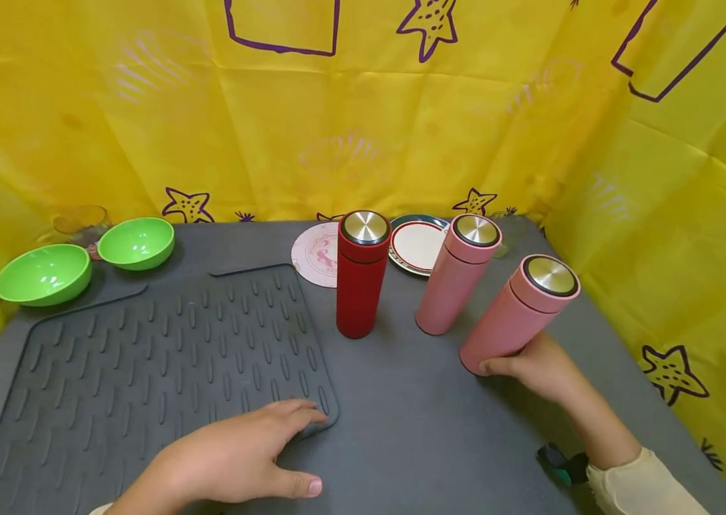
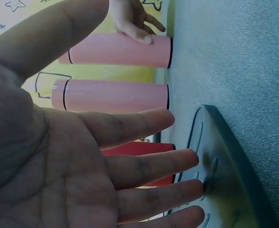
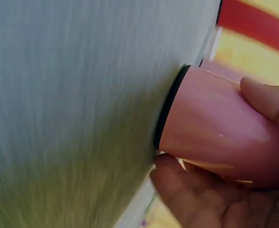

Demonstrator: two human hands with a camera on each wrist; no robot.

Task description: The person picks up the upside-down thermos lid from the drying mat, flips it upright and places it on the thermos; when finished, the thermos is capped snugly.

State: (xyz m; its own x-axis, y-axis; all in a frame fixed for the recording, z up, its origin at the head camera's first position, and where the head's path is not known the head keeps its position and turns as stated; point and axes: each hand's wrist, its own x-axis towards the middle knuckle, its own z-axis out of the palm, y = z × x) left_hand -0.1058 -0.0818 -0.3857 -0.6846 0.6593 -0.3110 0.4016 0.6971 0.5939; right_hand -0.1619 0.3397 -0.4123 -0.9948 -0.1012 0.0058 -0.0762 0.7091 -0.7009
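Observation:
My right hand (image 1: 541, 363) grips the lower part of the nearer pink thermos flask (image 1: 509, 322), thumb on one side and fingers around the other. In the right wrist view the dark base of this flask (image 3: 215, 128) is right at the table surface. A second pink flask (image 1: 454, 282) stands just left of it, and a red flask (image 1: 361, 286) stands further left; all have silver-topped lids. My left hand (image 1: 240, 454) hovers over the near right corner of the grey ridged drying mat (image 1: 163, 357), fingers extended, palm bare in the left wrist view.
Two green bowls (image 1: 43, 275) sit beyond the mat at the far left, with a clear glass (image 1: 82, 222) behind them. Plates (image 1: 417, 247) lie at the back behind the flasks, beside a pink-patterned disc (image 1: 316, 256). Yellow cloth (image 1: 363, 129) hangs along the back and right. A dark strap (image 1: 558, 463) is near the right wrist.

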